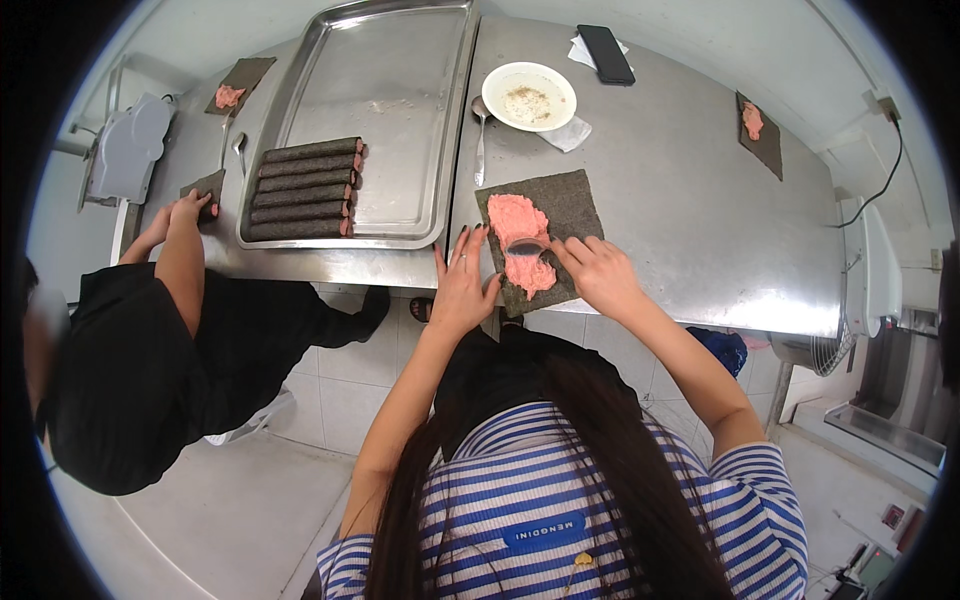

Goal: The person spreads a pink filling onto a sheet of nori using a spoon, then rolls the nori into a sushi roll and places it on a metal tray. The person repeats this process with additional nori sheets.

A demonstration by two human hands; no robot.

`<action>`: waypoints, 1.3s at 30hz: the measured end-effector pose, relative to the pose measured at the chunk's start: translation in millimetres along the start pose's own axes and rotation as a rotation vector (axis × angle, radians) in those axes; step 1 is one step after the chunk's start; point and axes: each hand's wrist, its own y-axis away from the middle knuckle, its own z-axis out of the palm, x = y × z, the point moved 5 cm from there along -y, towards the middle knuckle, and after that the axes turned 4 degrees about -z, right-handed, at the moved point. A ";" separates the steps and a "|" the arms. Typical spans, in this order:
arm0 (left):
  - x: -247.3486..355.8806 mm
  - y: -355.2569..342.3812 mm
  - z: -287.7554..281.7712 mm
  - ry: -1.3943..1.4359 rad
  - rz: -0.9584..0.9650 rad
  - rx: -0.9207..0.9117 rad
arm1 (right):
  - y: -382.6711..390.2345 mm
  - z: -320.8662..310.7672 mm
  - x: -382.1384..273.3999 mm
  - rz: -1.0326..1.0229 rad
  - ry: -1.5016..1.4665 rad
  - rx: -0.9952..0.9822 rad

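A dark seaweed sheet (572,201) lies on the steel table (700,220), bearing a long patch of pink paste (518,215). My right hand (596,272) grips a metal spoon (525,248), its bowl resting in the paste. My left hand (466,280) lies with fingers spread beside the sheet's left edge, at the table's front, holding nothing. A large steel tray (370,70) left of it holds several dark rolls (300,190) with pink filling showing at their ends.
A white bowl (528,97), second spoon (480,140) and phone (605,54) lie at the back. Other topped sheets (770,150) sit right and back left. A co-worker (130,370) at left handles a sheet. A fan (820,350) stands below the right end.
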 end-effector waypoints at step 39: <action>-0.6 0.8 -0.8 0.024 0.003 0.027 | -83.2 30.9 27.1 -0.013 0.051 -0.059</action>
